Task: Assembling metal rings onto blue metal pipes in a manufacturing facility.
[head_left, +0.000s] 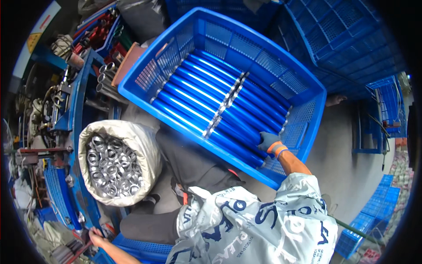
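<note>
My right hand (270,143), in a grey glove with an orange cuff, reaches into a large blue plastic crate (173,31). Its fingers bend over a blue metal tube (239,148) near the tube's right end. Shiny blue tubes (189,94) with silver ends lie side by side in two rows there. At the lower left, my left hand (96,237) is beside a red handle (81,252) on a machine; its fingers are too small and partly hidden to read. Close above that hand, another blue tube (63,196) stands steeply tilted at the machine.
A pale sack (151,152) full of silver metal rings (113,163) stands left of my legs. Blue-framed machinery (83,88) lines the left side. Stacked blue crates (347,39) rise at the back right, and more crates (373,215) sit at the lower right.
</note>
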{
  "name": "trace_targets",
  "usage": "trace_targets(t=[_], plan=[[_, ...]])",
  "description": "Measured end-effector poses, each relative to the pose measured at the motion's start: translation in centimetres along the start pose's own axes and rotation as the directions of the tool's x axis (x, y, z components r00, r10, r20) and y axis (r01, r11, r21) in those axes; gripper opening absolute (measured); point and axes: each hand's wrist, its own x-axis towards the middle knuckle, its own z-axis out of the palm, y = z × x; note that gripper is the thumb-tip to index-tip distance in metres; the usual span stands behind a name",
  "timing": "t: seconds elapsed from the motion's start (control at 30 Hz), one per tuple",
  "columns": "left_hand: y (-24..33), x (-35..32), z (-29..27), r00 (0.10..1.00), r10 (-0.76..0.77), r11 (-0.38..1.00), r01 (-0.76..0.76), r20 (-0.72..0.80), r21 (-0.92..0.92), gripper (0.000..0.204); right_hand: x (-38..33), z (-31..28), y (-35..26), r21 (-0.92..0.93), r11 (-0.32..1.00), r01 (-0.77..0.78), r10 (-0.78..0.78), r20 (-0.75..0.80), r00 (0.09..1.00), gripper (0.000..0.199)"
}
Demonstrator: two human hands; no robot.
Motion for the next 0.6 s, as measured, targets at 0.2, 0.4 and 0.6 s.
trace_targets(t=[0.2, 0.4, 0.6], plan=[[-1.6, -8.6, -7.0, 0.966, 0.162, 0.974, -0.124, -0.200, 0.191, 0.020, 3.2, 4.0, 1.3, 0.075, 0.994, 0.078, -0.088, 0.142, 0.986, 0.086], [-5.2, -12.9, -8.7, 0.946, 0.165, 0.968, -0.101, -0.278, 0.231, 0.021, 7.4, 8.8, 9.9, -0.182, 0.982, -0.056, 0.135, 0.459, 0.878, 0.082], [-9.9, -22.3, -19.6, 0.873, 0.354, 0.288, 0.241, -0.337, 0.927, 0.045, 10.9, 7.3, 1.5, -0.417, 0.897, 0.147, 0.020, 0.371, 0.928, 0.079]])
